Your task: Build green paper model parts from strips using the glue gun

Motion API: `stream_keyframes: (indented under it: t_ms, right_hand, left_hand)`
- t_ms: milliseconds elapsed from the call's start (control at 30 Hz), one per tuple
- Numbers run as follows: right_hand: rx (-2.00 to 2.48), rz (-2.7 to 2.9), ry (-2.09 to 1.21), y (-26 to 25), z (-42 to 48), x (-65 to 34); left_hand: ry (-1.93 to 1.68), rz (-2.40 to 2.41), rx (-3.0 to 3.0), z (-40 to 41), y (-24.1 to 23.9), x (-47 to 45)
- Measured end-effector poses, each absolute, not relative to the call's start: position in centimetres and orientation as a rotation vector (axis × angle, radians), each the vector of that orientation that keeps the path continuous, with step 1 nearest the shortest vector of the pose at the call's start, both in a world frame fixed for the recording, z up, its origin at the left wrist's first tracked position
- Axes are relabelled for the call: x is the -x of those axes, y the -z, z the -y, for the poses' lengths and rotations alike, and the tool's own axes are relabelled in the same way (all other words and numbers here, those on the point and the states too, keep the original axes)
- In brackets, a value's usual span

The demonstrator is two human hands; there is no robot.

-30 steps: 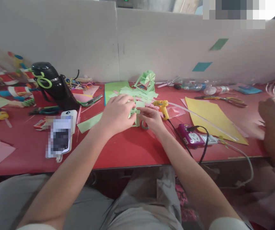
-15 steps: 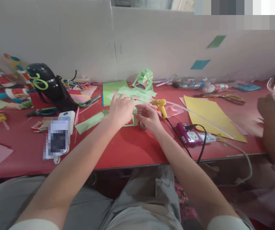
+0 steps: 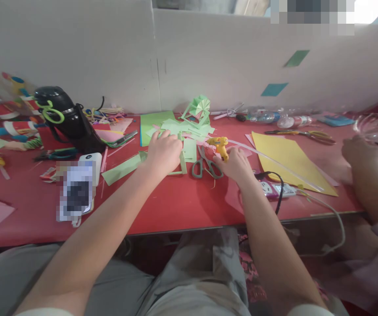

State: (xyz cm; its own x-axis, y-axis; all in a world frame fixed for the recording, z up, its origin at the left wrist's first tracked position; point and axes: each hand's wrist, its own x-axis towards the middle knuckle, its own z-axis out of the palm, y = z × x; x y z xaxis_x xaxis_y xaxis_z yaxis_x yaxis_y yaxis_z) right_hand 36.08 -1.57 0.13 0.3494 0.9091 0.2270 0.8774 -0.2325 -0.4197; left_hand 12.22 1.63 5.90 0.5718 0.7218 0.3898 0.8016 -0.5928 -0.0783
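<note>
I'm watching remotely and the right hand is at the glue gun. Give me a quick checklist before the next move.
1. Right hand on the yellow glue gun: it touches the gun; closed grip: cannot tell.
2. Left hand steadies the green paper frame: ok.
3. Scissors set down, lying apart from both hands: ok.
4. Glue gun cord runs to the power strip: ok; plugged in: cannot tell.
5. Co-worker's hand stays apart at the right: ok.

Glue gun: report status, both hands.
Right hand reaching yellow glue gun, touching, grip unclear. Left hand pressing green paper frame. Scissors lie between hands.
</note>
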Motion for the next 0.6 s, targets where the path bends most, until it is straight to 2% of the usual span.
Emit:
stream_keyframes:
  t_ms: [200, 300, 433, 500, 600]
  right_hand:
    - [2.315, 1.459, -0.140, -0.5, -2.1, -36.2]
    - [2.152, 1.455, -0.145, -0.4, -2.8, -35.9]
    - [1.729, 1.317, -0.519, -0.4, -2.1, -35.8]
    - [1.666, 1.250, -0.677, -0.7, -1.5, -35.8]
    - [1.639, 1.199, -0.739, -1.0, -0.4, -35.7]
  left_hand:
    - [0.526, 1.271, 2.568, -1.8, -5.8, -12.0]
    - [0.519, 1.267, 2.551, -1.7, -5.8, -12.0]
    - [0.520, 1.264, 2.558, -1.6, -5.7, -12.0]
    - [0.539, 1.265, 2.556, -1.6, -5.6, -12.0]
    - [0.584, 1.252, 2.552, -1.7, -5.4, -12.0]
